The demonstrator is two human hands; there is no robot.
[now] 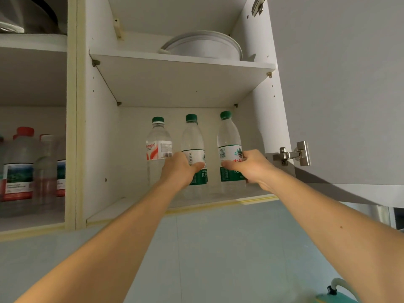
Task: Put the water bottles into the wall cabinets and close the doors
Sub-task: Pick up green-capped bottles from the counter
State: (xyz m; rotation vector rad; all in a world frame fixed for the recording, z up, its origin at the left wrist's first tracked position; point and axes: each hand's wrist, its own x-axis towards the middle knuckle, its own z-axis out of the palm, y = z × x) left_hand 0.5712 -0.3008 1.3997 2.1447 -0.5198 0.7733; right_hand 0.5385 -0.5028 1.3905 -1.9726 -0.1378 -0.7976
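Three clear water bottles with green caps stand on the lower shelf of the open wall cabinet [102,149]. My left hand [179,169] grips the middle bottle [193,138] around its green label. My right hand [251,166] grips the right bottle [229,138] at its label. The left bottle [158,141], with a red and white label, stands free beside my left hand. The cabinet door [338,95] hangs open on the right.
A white bowl or plate stack [203,45] sits on the upper shelf. The neighbouring cabinet on the left holds several red-capped bottles [19,165] and has metal cookware [28,14] above. A door hinge [295,154] sticks out at right.
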